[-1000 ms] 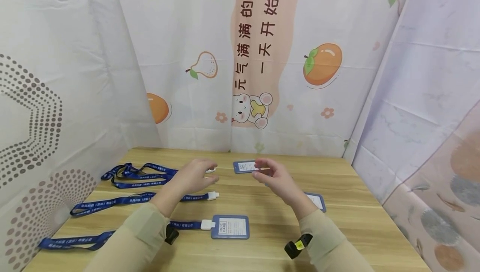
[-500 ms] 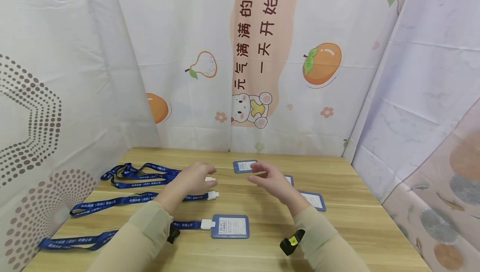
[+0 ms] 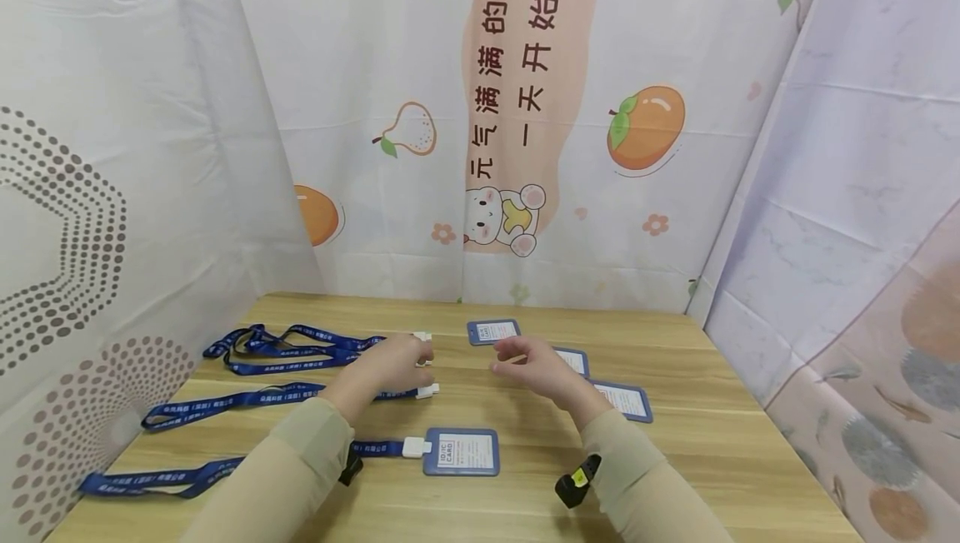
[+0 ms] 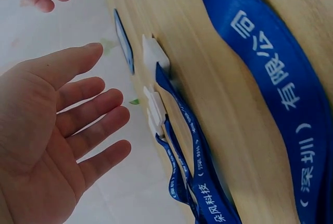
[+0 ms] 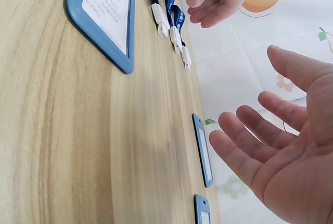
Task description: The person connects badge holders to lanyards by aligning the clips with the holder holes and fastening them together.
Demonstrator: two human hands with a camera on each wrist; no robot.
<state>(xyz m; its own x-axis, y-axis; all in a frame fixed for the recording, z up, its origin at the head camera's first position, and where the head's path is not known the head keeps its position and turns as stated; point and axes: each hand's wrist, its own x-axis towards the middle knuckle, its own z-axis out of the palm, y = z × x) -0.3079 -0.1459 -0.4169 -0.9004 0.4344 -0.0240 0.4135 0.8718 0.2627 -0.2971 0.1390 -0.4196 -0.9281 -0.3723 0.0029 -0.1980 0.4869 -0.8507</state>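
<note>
Both hands hover over the table with nothing in them. My left hand is above the white clip ends of the blue lanyards, its fingers relaxed and spread in the left wrist view. To the right, my right hand floats near the blue card holders, palm toward the other hand and fingers loosely bent. One card holder lies at the back; a second is partly covered by the right hand, and a third lies beside its wrist. Nearest me, another card holder is joined to a lanyard's white clip.
Several lanyards stretch leftward over the wooden table, the farthest bunched and overlapping. A printed curtain hangs behind the table's back edge, with more cloth at both sides. A black strap device sits on the right wrist.
My right hand has drifted left and slightly nearer, uncovering more of the card holders behind it. My left hand has come slightly nearer. The lanyards and card holders have stayed put.
</note>
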